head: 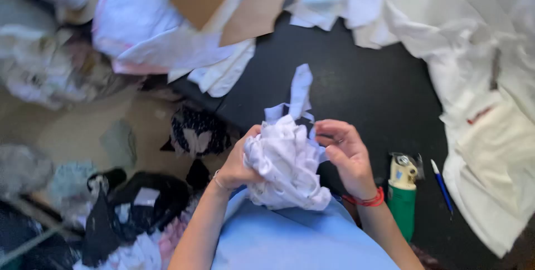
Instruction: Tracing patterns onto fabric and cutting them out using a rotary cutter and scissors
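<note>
Head view: both hands are gathering a crumpled bundle of white printed fabric scraps [287,167] above the black tabletop [356,91], the left hand [238,164] cupping it closed, the right hand [346,156] pinching its edge. Judged from this, bunching is under way; the trailing white strip [301,89] probably needs tucking in, calling for a firmer two-handed grip.

A dark, matte work table [356,80] fills the centre and right of the view, seen from above. White cloth [473,41] is heaped over its right side and far edge. Near the far edge lie brown cardboard pieces [234,2] among more pale fabric. Close to the near edge stand a green and cream handheld tool [402,195] and, just beside it, a blue pen [442,186]. To the left, beyond the table edge, the tan floor [83,130] is strewn with dark and patterned fabric scraps [134,214]. The left side is blurred. Lighting is soft and even.
</note>
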